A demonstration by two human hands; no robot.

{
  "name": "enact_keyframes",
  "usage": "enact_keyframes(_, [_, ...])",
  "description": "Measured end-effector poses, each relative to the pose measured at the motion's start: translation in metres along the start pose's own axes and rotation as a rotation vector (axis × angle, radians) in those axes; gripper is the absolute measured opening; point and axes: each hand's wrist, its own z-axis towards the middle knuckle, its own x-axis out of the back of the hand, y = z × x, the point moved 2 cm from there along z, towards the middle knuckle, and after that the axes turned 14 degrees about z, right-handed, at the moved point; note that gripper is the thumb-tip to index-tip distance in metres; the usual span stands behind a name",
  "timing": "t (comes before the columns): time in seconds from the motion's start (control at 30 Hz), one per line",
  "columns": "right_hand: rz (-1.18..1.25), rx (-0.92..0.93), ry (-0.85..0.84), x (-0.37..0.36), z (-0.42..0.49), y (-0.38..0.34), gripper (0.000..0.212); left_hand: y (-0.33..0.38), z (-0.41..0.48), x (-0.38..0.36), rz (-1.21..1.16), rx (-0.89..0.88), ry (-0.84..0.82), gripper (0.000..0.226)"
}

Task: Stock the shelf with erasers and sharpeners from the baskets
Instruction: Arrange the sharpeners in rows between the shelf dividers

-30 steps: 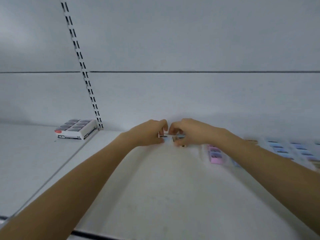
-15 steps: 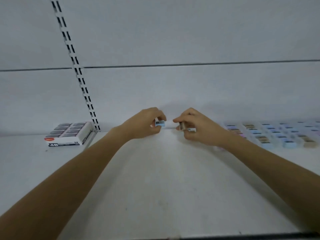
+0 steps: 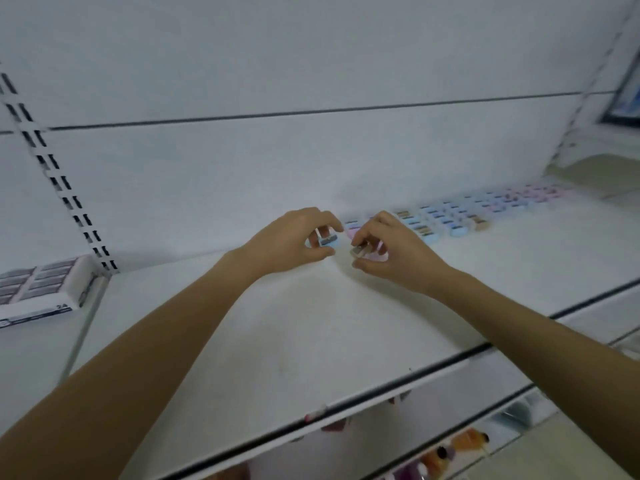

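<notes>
My left hand [image 3: 294, 242] pinches a small blue sharpener [image 3: 329, 241] between thumb and fingers, just above the white shelf [image 3: 311, 323]. My right hand [image 3: 388, 252] pinches a second small sharpener [image 3: 360, 251], close to the right of the first. The two hands almost touch near the shelf's back. Rows of pastel sharpeners [image 3: 450, 218] lie on the shelf behind and to the right of my right hand; the picture is blurred there.
A white box of erasers [image 3: 38, 289] sits on the neighbouring shelf at the left, beside a slotted upright [image 3: 65, 188]. The shelf's front edge [image 3: 398, 386] runs diagonally at lower right, with coloured goods [image 3: 446, 452] on a shelf below.
The view has swung to the right and tilted, bringing more sharpener rows and the lower shelf into sight. Both hands keep pinching their sharpeners, held close together near the shelf's back.
</notes>
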Motion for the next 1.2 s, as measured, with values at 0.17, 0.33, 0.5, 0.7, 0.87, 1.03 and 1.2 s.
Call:
enact_keyframes(0.17, [-0.131,-0.072,0.049,0.043,-0.042,0.018,0.021,0.044,0.037,-0.011,-0.011,-0.088,0.002,0.025])
enact_keyframes(0.33, [-0.17,-0.142,0.136,0.097,-0.087,0.048,0.022,0.107,0.083,-0.026,-0.035,-0.146,0.027,0.023])
enact_keyframes(0.5, [-0.197,-0.179,0.181,0.166,-0.135,0.083,0.021,0.187,0.136,-0.046,-0.039,-0.138,0.061,0.023])
enact_keyframes(0.7, [-0.163,-0.212,0.307,0.244,-0.184,0.129,0.021,0.277,0.192,-0.086,-0.071,-0.059,0.113,0.023])
enact_keyframes(0.87, [-0.138,-0.236,0.336,0.279,-0.205,0.17,0.014,0.313,0.228,-0.109,-0.035,-0.066,0.073,0.027])
enact_keyframes(1.03, [-0.128,-0.215,0.344,0.303,-0.193,0.208,0.007,0.314,0.273,-0.122,-0.01,-0.025,0.064,0.03])
enact_keyframes(1.2, [-0.162,-0.152,0.336,0.333,-0.155,0.24,0.011,0.301,0.319,-0.132,-0.005,0.039,0.138,0.035])
